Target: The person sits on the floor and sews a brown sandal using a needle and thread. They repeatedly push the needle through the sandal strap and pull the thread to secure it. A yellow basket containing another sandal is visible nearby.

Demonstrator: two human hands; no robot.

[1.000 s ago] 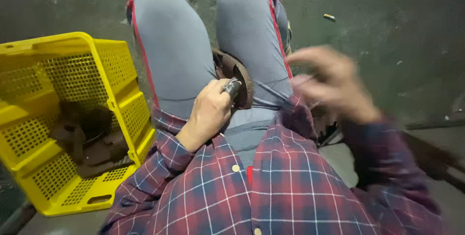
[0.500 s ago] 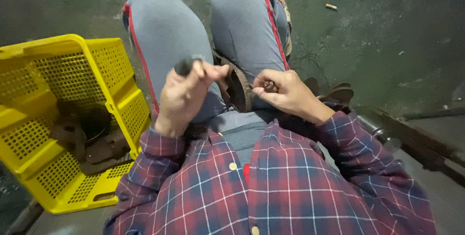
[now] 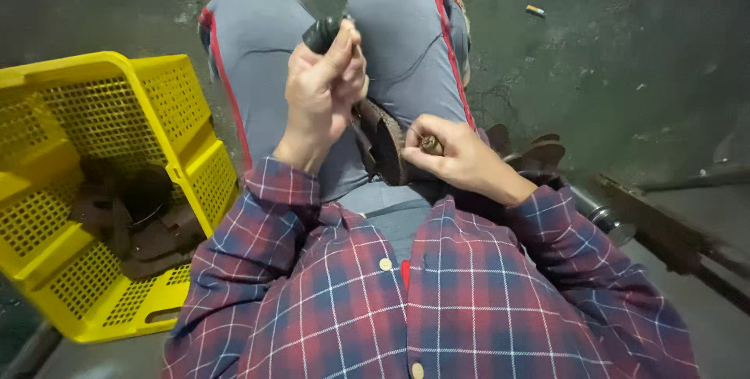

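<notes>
Two hands in view above the lap; left hand raised over the thighs, fingers curled tight around a dark rubbery handle or cap that sticks out above the thumb, the rest of that piece hidden in the fist; right hand lower, by the right thigh, thumb and forefinger pinched on a small rusty round part, kind not discernible; between the hands, resting in the lap against the right thigh, a brown rusty ring-shaped metal part, touching the right hand's fingertips; legs in grey trousers with red side seams; sleeves of a red-and-blue plaid shirt. Left of the person, a yellow perforated plastic crate holding dark rusty metal pieces; dark concrete floor; a cigarette butt well away; rusty metal bars at right.
</notes>
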